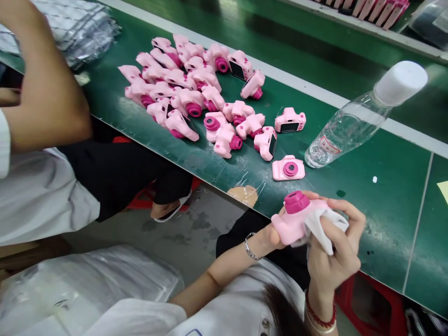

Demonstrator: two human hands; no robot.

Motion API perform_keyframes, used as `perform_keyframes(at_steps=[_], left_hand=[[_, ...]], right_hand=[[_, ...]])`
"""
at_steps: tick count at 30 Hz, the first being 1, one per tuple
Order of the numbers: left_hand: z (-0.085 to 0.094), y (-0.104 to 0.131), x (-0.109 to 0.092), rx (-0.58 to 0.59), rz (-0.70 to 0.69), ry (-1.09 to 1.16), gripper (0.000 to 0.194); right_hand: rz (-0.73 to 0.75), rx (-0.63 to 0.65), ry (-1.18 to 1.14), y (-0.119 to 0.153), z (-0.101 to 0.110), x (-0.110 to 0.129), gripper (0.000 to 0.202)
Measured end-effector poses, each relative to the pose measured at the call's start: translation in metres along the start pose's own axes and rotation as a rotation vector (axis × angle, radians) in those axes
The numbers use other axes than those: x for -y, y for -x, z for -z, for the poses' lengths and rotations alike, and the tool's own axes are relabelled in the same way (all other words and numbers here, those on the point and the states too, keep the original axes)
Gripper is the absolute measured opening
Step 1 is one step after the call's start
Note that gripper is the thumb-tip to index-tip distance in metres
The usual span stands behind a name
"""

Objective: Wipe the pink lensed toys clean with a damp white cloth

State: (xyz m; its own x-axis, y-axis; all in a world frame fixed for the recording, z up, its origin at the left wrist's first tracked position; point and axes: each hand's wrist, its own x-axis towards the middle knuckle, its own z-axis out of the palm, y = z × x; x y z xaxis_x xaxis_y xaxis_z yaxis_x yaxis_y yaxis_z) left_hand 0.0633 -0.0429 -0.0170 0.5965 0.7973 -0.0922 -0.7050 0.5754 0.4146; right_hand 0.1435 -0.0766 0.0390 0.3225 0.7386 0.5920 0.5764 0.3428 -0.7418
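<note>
A pink toy camera (291,228) with a dark pink lens is gripped at its end by my left hand (271,237), above the table's near edge. My right hand (338,247) pinches a white cloth (324,226) and presses it against the side of that camera. Part of the left hand's fingers is hidden behind the camera. Just beyond my hands, another pink toy camera (289,168) lies on the green table (350,186) with its lens upward. Behind it a similar camera (290,121) shows its dark screen.
Many more pink cameras (189,100) lie in a cluster at the table's middle left. A clear bottle with a white cap (350,121) stands beyond my right hand. At the left sits a co-worker, whose arm (52,88) reaches near plastic-wrapped packs (77,28). Red stools show below.
</note>
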Motion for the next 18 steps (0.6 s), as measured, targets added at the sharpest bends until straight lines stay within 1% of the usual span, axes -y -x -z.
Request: perform_keyframes(at_steps=[1,2,3,5,6,7,9,10,11,12,13,14,16,18], left_hand=[[0.002,-0.001,-0.003,0.04,-0.036,-0.042,0.101],[0.005,-0.003,-0.007,0.082,-0.093,-0.088,0.099],[0.009,-0.004,-0.012,0.13,-0.142,-0.148,0.099],[0.016,-0.008,-0.025,0.216,-0.153,-0.303,0.102],[0.02,-0.009,-0.032,0.263,-0.15,-0.38,0.104],[0.024,-0.01,-0.038,0.311,-0.163,-0.452,0.106],[0.029,-0.011,-0.047,0.409,-0.195,-0.581,0.114],[0.03,-0.01,-0.05,0.428,-0.204,-0.599,0.121],[0.03,-0.009,-0.052,0.428,-0.198,-0.59,0.128],[0.028,-0.007,-0.052,0.401,-0.176,-0.553,0.133],[0.024,-0.004,-0.051,0.345,-0.146,-0.49,0.133],[0.02,-0.002,-0.05,0.282,-0.108,-0.404,0.128],[0.009,0.001,-0.048,0.175,-0.015,-0.189,0.107],[0.0,0.001,-0.046,0.093,0.065,0.049,0.083]], right_hand=[[0.011,-0.059,0.043,-0.001,-0.006,-0.005,0.015],[-0.021,-0.099,0.079,-0.003,-0.009,-0.011,0.014],[-0.088,-0.125,0.091,-0.004,-0.011,-0.018,0.013],[-0.25,-0.163,0.035,-0.005,-0.011,-0.028,0.013],[-0.306,-0.166,-0.027,-0.005,-0.009,-0.031,0.014],[-0.332,-0.157,-0.096,-0.004,-0.006,-0.032,0.014],[-0.309,-0.101,-0.214,0.0,-0.001,-0.03,0.015],[-0.288,-0.054,-0.247,0.002,0.001,-0.028,0.016],[-0.273,-0.008,-0.264,0.004,0.003,-0.025,0.017],[-0.26,0.024,-0.264,0.006,0.004,-0.023,0.017],[-0.241,0.041,-0.248,0.007,0.005,-0.021,0.017],[-0.209,0.048,-0.216,0.009,0.005,-0.02,0.015],[-0.121,0.062,-0.123,0.014,0.004,-0.018,0.014],[-0.063,0.086,-0.055,0.02,0.002,-0.017,0.019]])
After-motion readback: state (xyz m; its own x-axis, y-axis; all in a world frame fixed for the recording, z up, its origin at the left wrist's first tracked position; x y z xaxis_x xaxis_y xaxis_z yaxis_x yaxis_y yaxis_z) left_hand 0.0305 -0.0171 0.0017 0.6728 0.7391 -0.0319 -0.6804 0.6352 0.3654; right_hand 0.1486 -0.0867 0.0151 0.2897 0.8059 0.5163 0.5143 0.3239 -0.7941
